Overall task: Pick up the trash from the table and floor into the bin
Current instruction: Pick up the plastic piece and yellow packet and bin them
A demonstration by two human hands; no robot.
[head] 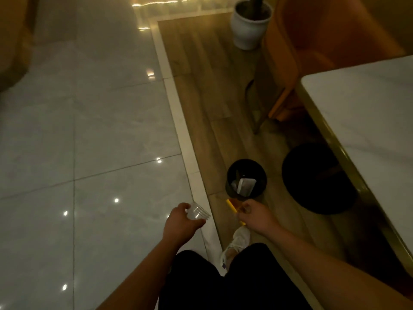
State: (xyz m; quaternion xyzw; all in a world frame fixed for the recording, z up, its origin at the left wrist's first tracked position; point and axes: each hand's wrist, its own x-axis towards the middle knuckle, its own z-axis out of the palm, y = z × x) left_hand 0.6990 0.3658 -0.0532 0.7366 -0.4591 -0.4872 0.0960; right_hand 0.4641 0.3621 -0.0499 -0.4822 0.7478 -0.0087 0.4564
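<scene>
The small black bin [246, 179] stands on the wood floor [201, 90] near the middle of the view, with a pale, crumpled wrapper-like piece lying inside it. Just at 6 o'clock from the bin, the right hand [257, 217] has its grip clamped on a yellow stick-like piece of trash [231, 206], held a little above the floor. At 8 o'clock from the bin, the left hand [182, 222] has its grip closed round a clear plastic cup [197, 213], tilted on its side over the pale border strip. A white shoe [237, 242] shows below the hands. At 3 o'clock from the bin lies the desk's round black base [317, 177], beneath the white marble desk [368, 113]. At 12 o'clock stand an orange chair [312, 52] and a white plant pot [249, 27].
</scene>
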